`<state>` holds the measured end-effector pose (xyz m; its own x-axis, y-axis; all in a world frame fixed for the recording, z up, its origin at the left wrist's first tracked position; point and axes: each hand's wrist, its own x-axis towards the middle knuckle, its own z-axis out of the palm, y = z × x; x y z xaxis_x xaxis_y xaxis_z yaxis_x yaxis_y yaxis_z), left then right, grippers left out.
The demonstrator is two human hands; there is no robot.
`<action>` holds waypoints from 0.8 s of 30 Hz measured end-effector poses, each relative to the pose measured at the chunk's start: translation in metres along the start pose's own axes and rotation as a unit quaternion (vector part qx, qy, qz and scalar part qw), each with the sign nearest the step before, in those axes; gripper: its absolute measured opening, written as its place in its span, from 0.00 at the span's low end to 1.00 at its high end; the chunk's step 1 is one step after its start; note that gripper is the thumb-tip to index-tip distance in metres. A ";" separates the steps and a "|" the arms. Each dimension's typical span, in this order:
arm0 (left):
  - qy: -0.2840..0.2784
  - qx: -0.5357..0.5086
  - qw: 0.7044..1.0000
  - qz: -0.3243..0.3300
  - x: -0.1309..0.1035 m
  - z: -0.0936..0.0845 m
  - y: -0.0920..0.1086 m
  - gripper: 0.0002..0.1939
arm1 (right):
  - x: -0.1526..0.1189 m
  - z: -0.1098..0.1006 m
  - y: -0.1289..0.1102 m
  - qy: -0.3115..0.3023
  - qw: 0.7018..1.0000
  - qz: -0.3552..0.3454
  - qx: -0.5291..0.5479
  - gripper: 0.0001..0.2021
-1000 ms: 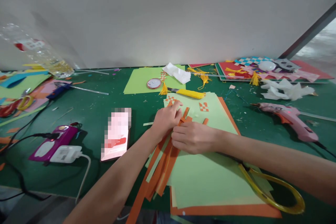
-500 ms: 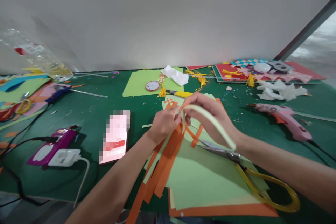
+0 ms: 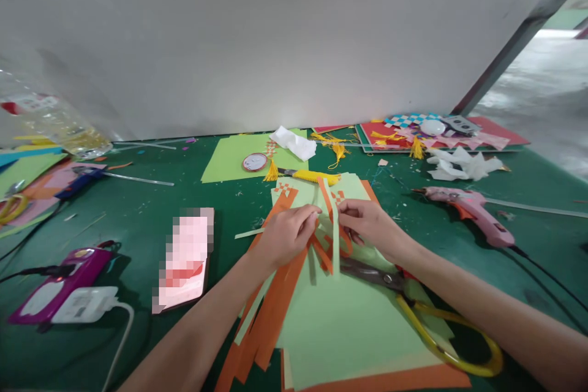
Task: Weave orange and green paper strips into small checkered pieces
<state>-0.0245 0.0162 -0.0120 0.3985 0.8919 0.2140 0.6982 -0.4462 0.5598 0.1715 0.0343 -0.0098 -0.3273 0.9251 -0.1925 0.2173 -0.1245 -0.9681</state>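
Observation:
My left hand [image 3: 290, 236] is closed in a pinch at the edge of a small bundle of orange and pale green paper strips; its fingertips partly hide what they grip. To its right, my right hand [image 3: 370, 229] has its fingers closed at a pale green paper strip [image 3: 335, 239] that stands upright between the hands. Crossed orange strips [image 3: 323, 256] hang below the fingers. Longer orange strips [image 3: 281, 300] lie under my left wrist. Yellow-handled scissors [image 3: 390, 282] rest on pale green paper sheets [image 3: 340, 324], below my right hand.
A yellow utility knife [image 3: 316, 176] lies beyond my hands. The phone [image 3: 186, 260], a purple power socket [image 3: 64, 282] and its cables are at left. To the right sits a pink glue gun [image 3: 478, 211]. Tassels, crumpled tissue [image 3: 294, 144] and a plastic bottle [image 3: 59, 119] are farther back.
My hands have moved slightly apart. The pale green strip, earlier curving over my right hand, now stands upright between them. The view has shifted a little.

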 end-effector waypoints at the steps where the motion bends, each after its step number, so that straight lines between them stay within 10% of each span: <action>1: -0.005 -0.030 0.999 -0.015 0.000 0.000 0.003 0.17 | -0.001 0.000 0.003 -0.006 1.000 0.006 -0.015 0.05; 24: -0.115 -0.245 0.956 -0.116 0.004 0.002 0.021 0.11 | -0.007 0.010 0.006 0.010 0.996 -0.026 -0.082 0.04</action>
<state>-0.0072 0.0101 -0.0007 0.4268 0.8974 -0.1118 0.4439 -0.1002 0.8905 0.1662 0.0234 -0.0162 -0.3244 0.9357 -0.1386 0.3493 -0.0177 -0.9369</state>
